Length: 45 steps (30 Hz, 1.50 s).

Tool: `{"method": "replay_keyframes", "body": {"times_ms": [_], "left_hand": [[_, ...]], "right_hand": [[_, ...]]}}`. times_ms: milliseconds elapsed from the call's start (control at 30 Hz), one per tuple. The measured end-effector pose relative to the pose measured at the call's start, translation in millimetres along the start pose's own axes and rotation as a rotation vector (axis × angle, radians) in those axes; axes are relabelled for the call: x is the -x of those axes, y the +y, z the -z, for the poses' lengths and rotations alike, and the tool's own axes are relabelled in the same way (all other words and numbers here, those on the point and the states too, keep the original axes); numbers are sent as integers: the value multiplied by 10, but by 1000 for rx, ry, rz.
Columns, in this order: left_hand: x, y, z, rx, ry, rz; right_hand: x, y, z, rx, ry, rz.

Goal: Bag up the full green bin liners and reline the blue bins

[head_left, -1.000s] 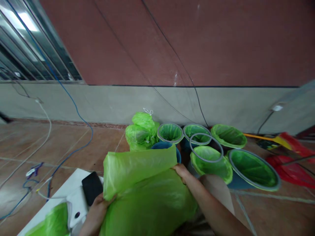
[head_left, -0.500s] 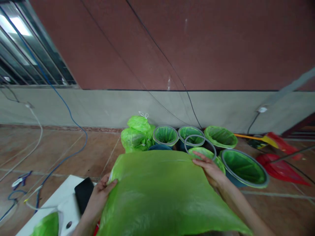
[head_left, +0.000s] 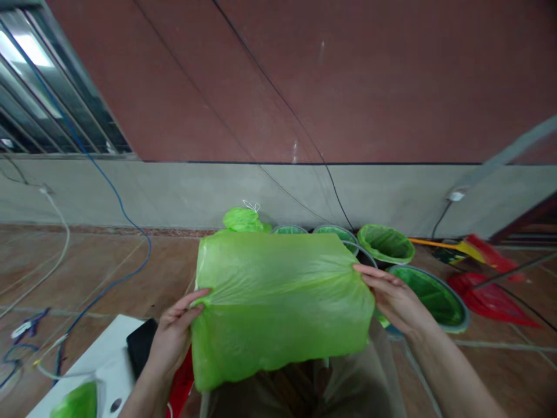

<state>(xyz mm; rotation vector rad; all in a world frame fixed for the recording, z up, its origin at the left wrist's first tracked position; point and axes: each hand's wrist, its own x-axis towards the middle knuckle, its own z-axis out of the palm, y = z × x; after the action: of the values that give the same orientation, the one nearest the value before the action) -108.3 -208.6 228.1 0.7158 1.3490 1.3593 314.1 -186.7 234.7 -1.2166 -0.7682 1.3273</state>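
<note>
A green plastic bag (head_left: 282, 325) is stretched flat between my hands, above my lap. My left hand (head_left: 176, 325) pinches its left edge between thumb and fingers. On the opposite side my right hand (head_left: 394, 293) grips the right edge, and creases run across the bag from both holds. Behind it, several bins lined with green bags stand along the wall, partly hidden; one lined bin (head_left: 385, 244) and a larger lined bin (head_left: 435, 296) show on the right. A tied green bag (head_left: 244, 219) with white string rises behind the bag's upper edge.
At lower left a white table (head_left: 93, 363) carries a black phone (head_left: 141, 342) and a green bag piece (head_left: 78, 402). A blue cable (head_left: 130, 276) crosses the tiled floor. Red dustpans (head_left: 487, 299) lie at right. Something red (head_left: 183, 377) is beside my left forearm.
The bag has risen and been pulled taut, its lower edge now showing above my lap. My right hand has shifted right and down the edge. More of the bins behind is covered.
</note>
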Motion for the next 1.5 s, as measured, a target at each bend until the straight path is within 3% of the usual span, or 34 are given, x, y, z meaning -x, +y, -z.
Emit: {"method": "replay_keyframes", "body": {"times_ms": [167, 300, 500, 667, 833, 900, 1000, 1133, 1233, 1300, 1400, 1500], "left_hand": [[-51, 142, 69, -291, -30, -151], [-95, 251, 122, -661, -51, -328], [-228, 262, 138, -1178, -79, -701], [-285, 207, 65, -1435, 22, -811], [-300, 239, 156, -1334, 68, -904], [-286, 262, 210, -1151, 48, -908], [-210, 286, 213, -786, -68, -844], [-57, 311, 44, -277, -137, -731], [24, 370, -97, -92, -35, -671], [54, 433, -153, -159, 128, -703], [73, 512, -181, -466, 381, -797], [68, 509, -155, -852, 443, -735]], "right_hand": [[93, -76, 10, 140, -117, 34], [42, -20, 57, 402, -159, 151], [-128, 105, 195, 1088, 22, 462], [-113, 139, 222, 1308, 26, 565], [-1, 25, 291, 1101, -4, 619], [55, -36, 321, 915, -55, 608], [108, -54, 314, 546, -84, 473], [86, 45, 167, 236, 119, 358], [57, 100, 6, 250, 229, 368], [51, 112, -83, 272, 238, 336], [56, 132, -151, 260, 199, 249], [82, 170, -151, 191, 67, 84]]}}
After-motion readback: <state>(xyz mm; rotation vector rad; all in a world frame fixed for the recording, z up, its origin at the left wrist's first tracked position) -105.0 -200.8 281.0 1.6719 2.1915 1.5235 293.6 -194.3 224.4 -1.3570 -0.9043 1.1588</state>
